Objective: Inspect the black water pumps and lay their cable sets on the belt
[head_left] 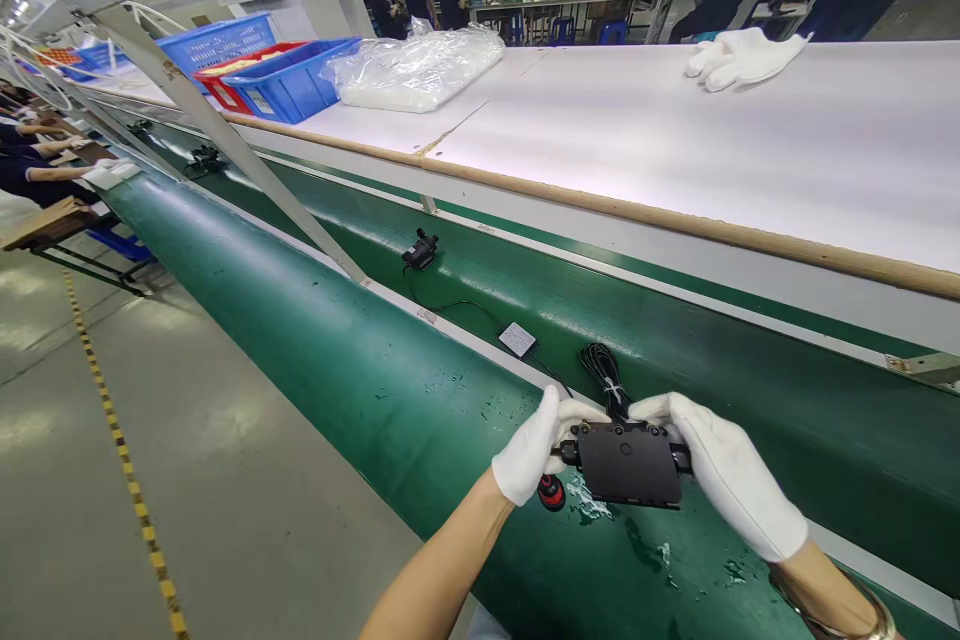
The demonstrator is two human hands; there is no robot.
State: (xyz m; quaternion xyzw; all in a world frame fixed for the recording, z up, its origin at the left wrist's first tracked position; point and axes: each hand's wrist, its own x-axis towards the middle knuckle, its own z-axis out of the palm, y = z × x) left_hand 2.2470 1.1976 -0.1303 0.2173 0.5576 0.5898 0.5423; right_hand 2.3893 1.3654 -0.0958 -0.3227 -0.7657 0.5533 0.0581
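Both of my hands wear white gloves and grip a flat black box [628, 465] above the green work surface. My left hand [534, 445] is closed at its left end, by a black connector. Around its right end my right hand [724, 470] is closed, the fingertips partly hidden. A tied coil of black cable [604, 375] extends from the box's far edge. Below my left hand sits a red and black round object [551, 493], partly covered. A white-labelled adapter [517, 339] lies on the belt [480, 292] beyond, and a cord runs towards a small black pump-like device [420, 249].
Water drops and wet patches [589, 500] mark the green surface [300, 340]. A raised white shelf [600, 120] carries a white glove [746, 58], a clear plastic bag [420, 70] and a blue bin [292, 85]. A slanted metal post [240, 155] stands at left. Co-workers are farther off.
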